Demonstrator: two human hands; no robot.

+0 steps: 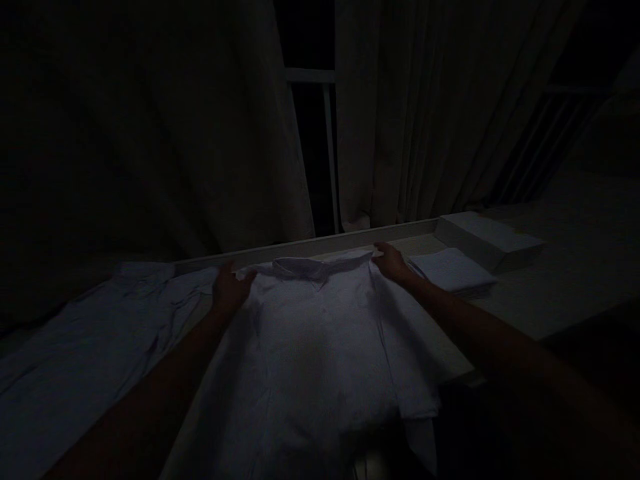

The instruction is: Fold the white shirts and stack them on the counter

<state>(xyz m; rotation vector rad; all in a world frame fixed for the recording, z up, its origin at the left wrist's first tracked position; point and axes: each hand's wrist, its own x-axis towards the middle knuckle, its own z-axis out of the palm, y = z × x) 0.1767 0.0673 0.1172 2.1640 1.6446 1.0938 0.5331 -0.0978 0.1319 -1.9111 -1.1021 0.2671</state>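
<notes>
A pale collared shirt point(320, 353) is spread out in front of me, its collar at the far end and its lower part toward me. My left hand point(233, 287) grips the shirt at its left shoulder, thumb and fingers pinched on the cloth. At the right shoulder, my right hand point(391, 261) holds the fabric between thumb and fingers. One sleeve hangs down on the right, past the table's near edge. The light is very dim, so fine details of the cloth are hard to make out.
More pale garments point(115, 320) lie on the left. To the right are a folded pale cloth point(453, 270) and a white box-like block point(493, 237) on the table point(530, 300). Behind, a low ledge point(310, 248) runs below long curtains point(400, 120) with a dark gap between them.
</notes>
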